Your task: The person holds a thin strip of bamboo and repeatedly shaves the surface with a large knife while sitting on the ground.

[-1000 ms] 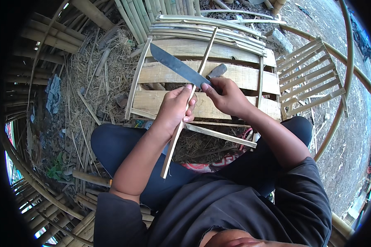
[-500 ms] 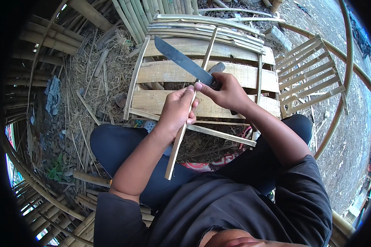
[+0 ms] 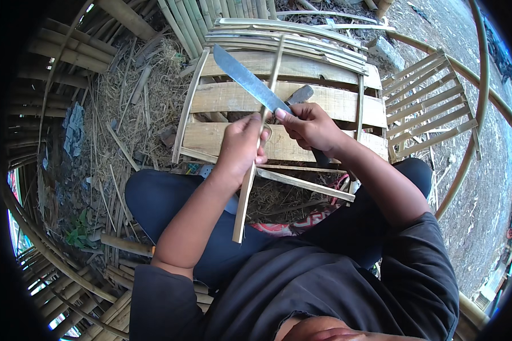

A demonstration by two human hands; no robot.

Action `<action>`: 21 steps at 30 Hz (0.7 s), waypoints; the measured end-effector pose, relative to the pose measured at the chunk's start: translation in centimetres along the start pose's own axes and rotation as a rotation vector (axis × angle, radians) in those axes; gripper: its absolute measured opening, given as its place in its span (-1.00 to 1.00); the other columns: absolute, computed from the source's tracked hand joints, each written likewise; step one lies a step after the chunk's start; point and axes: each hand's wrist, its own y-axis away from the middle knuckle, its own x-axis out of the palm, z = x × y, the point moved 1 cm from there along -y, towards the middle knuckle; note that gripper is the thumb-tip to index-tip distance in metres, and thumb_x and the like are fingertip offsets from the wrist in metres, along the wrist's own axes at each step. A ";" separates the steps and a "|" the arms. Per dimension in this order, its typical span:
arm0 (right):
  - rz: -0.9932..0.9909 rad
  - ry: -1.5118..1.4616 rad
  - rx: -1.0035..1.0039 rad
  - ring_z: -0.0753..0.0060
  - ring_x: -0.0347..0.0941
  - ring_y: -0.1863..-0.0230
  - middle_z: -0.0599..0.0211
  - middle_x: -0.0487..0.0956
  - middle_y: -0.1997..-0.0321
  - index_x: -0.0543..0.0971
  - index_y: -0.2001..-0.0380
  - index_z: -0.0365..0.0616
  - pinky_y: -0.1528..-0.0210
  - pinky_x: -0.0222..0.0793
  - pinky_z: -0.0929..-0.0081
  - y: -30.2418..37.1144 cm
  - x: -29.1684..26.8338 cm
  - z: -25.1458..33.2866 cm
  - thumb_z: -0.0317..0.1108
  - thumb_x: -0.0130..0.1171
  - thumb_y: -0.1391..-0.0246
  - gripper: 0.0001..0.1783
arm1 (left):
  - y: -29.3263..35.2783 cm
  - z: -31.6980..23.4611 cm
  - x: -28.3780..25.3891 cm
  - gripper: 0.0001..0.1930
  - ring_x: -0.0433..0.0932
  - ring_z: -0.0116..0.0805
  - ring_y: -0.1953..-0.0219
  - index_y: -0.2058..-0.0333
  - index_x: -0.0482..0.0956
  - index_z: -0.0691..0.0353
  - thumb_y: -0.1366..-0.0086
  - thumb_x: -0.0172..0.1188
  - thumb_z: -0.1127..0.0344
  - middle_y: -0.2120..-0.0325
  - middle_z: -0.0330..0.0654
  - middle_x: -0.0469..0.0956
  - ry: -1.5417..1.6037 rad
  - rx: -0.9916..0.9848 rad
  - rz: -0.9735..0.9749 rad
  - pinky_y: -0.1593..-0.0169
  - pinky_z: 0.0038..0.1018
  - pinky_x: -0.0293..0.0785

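Note:
My left hand (image 3: pixel 242 145) is closed around a long, thin bamboo strip (image 3: pixel 243 210), which runs from above my lap up over the slatted bench. In my right hand (image 3: pixel 313 129) is a machete (image 3: pixel 247 79), its broad dark blade angled toward the far left. The blade crosses the strip just beyond my left fingers and seems to touch it. Beneath both hands is a low bench of wide wooden planks (image 3: pixel 233 102). A hammer-like tool (image 3: pixel 301 94) rests on it, its head showing past my right hand and the rest mostly hidden.
Several split bamboo strips (image 3: pixel 290 40) lie along the bench's far side. A slatted bamboo panel (image 3: pixel 429 102) stands at the right, near curved bamboo poles (image 3: pixel 482 74). Straw and scraps (image 3: pixel 131 113) cover the ground at left. A loose strip (image 3: pixel 304 185) lies before my knees.
The machete's blade has tilted, its face now brighter, and my right thumb has shifted onto the blade's base. The strip's far end has swung slightly left.

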 end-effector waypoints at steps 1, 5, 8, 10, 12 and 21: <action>0.036 -0.064 0.008 0.77 0.06 0.67 0.65 0.26 0.62 0.53 0.41 -0.09 0.66 -0.05 0.59 0.2 -0.1 0.1 0.03 0.15 -0.37 -0.57 | -0.2 -0.2 -0.4 -0.70 0.24 -0.70 0.63 0.00 0.52 0.24 -0.56 -0.03 0.15 0.50 -0.39 0.37 0.045 0.021 -0.051 0.69 -0.71 0.16; -0.103 0.066 -0.100 0.74 0.09 0.69 0.63 0.27 0.65 0.47 0.47 -0.08 0.65 -0.01 0.59 -1.0 -1.5 -1.1 0.06 0.10 -0.39 -0.53 | -1.2 -2.2 -2.9 -0.62 0.21 -0.67 0.60 -0.12 0.45 0.42 -0.54 -0.01 0.21 0.45 -0.34 0.39 0.134 0.164 -0.195 0.67 -0.70 0.18; -0.237 0.499 -0.224 0.53 0.26 0.68 0.45 0.41 0.66 0.53 0.44 -0.15 0.59 0.18 0.44 -1.8 -2.5 -1.9 0.06 0.16 -0.34 -0.52 | -1.7 -3.6 -4.6 -0.58 0.20 -0.67 0.57 -0.20 0.36 0.45 -0.57 -0.06 0.24 0.44 -0.34 0.37 0.269 0.270 -0.318 0.63 -0.69 0.19; -0.289 0.825 -0.286 0.38 0.37 0.68 0.32 0.50 0.66 0.57 0.41 -0.19 0.55 0.29 0.33 -1.7 -2.4 -1.9 0.03 0.22 -0.30 -0.54 | -1.3 -4.5 -5.7 -0.57 0.19 -0.66 0.56 -0.24 0.31 0.45 -0.58 -0.11 0.25 0.42 -0.33 0.36 0.269 0.355 -0.337 0.59 -0.69 0.20; -0.336 0.937 -0.463 0.05 0.50 0.57 0.12 0.58 0.58 0.62 0.39 -0.19 0.42 0.40 0.12 -1.6 -2.0 -2.1 -0.08 0.30 -0.21 -0.64 | -1.3 -5.1 -6.8 -0.57 0.19 -0.66 0.55 -0.26 0.29 0.46 -0.59 -0.12 0.25 0.41 -0.33 0.35 0.332 0.387 -0.335 0.58 -0.69 0.21; 0.100 1.290 -0.143 0.05 0.59 0.41 0.20 0.64 0.51 0.70 0.41 -0.03 0.32 0.47 0.11 0.3 -5.7 0.4 -0.20 0.37 0.00 -0.84 | -1.3 -4.8 -7.7 -0.57 0.18 -0.64 0.52 -0.22 0.37 0.44 -0.59 -0.11 0.21 0.39 -0.36 0.34 0.452 0.325 -0.222 0.53 -0.66 0.20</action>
